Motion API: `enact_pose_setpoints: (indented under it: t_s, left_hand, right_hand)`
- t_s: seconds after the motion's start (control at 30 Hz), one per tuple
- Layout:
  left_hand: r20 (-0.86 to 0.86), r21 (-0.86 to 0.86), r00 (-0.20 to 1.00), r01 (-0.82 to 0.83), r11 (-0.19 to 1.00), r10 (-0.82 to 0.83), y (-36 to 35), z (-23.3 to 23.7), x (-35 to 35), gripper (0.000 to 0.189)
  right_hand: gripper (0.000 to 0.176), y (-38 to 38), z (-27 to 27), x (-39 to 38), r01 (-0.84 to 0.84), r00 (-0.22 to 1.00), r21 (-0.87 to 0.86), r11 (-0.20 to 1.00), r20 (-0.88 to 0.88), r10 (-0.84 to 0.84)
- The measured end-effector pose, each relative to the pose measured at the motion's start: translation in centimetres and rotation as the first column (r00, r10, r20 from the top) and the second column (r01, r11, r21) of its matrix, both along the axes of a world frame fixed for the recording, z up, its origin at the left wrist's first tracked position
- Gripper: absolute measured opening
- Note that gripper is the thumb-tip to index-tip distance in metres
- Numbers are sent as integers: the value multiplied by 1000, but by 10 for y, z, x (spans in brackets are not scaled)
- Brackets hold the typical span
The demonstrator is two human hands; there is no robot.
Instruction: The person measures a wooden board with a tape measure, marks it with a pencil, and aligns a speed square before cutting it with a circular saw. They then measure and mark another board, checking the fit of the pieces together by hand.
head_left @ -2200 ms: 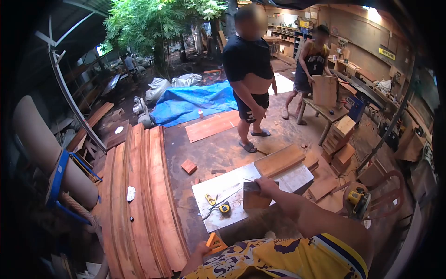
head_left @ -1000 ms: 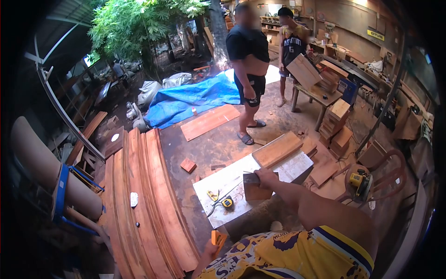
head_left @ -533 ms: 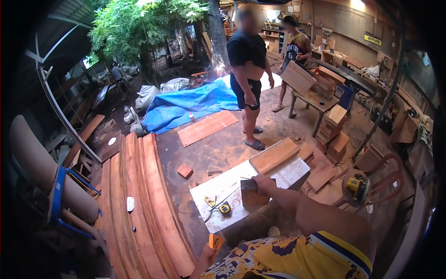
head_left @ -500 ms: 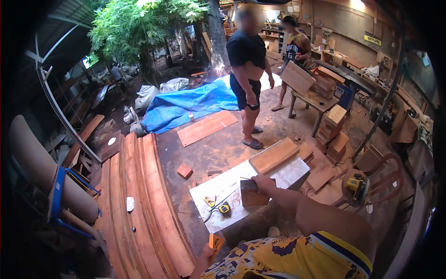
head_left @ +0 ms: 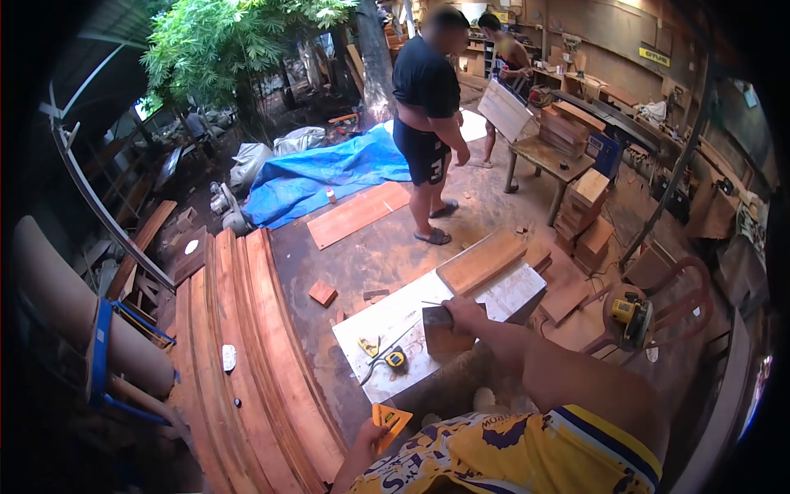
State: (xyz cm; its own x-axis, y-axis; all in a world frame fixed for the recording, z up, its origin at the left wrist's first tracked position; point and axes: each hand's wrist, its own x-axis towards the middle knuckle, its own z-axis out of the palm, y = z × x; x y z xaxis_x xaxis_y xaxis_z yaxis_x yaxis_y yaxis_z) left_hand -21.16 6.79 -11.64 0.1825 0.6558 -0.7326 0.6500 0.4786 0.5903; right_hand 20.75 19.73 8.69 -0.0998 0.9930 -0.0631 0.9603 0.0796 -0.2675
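Note:
In the head view my left hand, low in the middle, is closed round an orange triangular speed square. It hangs just off the near edge of a white-topped bench. My right hand grips the top of a short brown wooden block standing at the bench's near side. A thin pencil-like stick pokes out by the fingers. To the left of the block lie a yellow-and-black tape measure and a small yellow tool.
A thick board lies along the bench's far side. Long planks cover the ground at left. A yellow power tool sits on a chair at right. One person stands beyond the bench; another is behind a stool with stacked wood.
My left hand has turned the speed square so more of its triangular face shows. The nearer person has turned to the right, and the farther one has turned towards the back bench.

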Motion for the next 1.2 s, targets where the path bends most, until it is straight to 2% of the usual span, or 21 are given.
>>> enact_pose_setpoints:
  t_s: [0.1, 0.23, 0.43, 0.5, 0.53, 0.6, 0.63, 0.7, 0.73, 0.8, 0.93, 1.03, 1.13, 1.2]
  left_hand:
    - [17, 2, 998, 62, 998, -62, 5, -6, 2, 26]
    - [-11, -34, 998, 66, 997, -66, 6, -6, 6, 29]
    - [-101, -59, 995, -12, 998, 6, 8, -23, 1, 28]
    - [-212, -157, 977, -54, 986, 20, 13, -1, 7, 30]
    - [-211, -155, 977, -56, 986, 22, 14, 9, 10, 30]
    - [-249, -141, 967, 23, 990, -58, 11, 22, 12, 32]
    - [-257, -147, 964, 26, 989, -64, 8, 3, 1, 32]
    - [-62, 76, 996, 67, 995, -62, 7, -50, -17, 34]
    - [-62, 74, 996, 72, 995, -67, 9, -44, -14, 34]
    - [-249, 17, 968, 35, 999, -29, 14, -25, 0, 34]
    - [-205, -2, 979, 15, 1000, -15, 20, -4, 14, 34]
    - [-253, -79, 967, -23, 997, 3, 25, 3, 22, 33]
    - [-192, -32, 981, -48, 998, 41, 21, -1, 23, 32]
    - [-171, 116, 984, -27, 993, 47, 20, -3, 23, 32]
  right_hand:
    - [63, 2, 2, 1, 10, 1000, -18, 1000, 2, -10]
    - [61, 1, -4, 2, -7, 1000, 11, 1000, 10, 7]
    - [61, 4, -14, 7, -30, 1000, 24, 999, -5, 30]
    - [63, 7, -10, 7, -35, 999, 28, 999, 4, 35]
    - [63, 9, -8, 7, -31, 999, 16, 999, 9, 31]
    - [64, 8, -8, 6, -23, 1000, 0, 1000, 6, 23]
    - [64, 6, -7, 5, -27, 999, 11, 1000, 19, 27]
    - [64, 7, -8, 7, -26, 999, 23, 999, 34, 25]
    - [64, 9, -12, 8, -35, 999, 22, 999, 14, 35]
    - [63, 9, -14, 9, -38, 999, 20, 999, -5, 38]
    - [65, 12, -17, 9, -42, 999, 6, 999, 7, 42]
    - [64, 10, -14, 8, -37, 999, 11, 999, -1, 37]
    - [63, 6, -7, 6, -22, 1000, 17, 1000, -17, 23]
    - [63, 4, -5, 5, -12, 1000, 7, 1000, -23, 12]
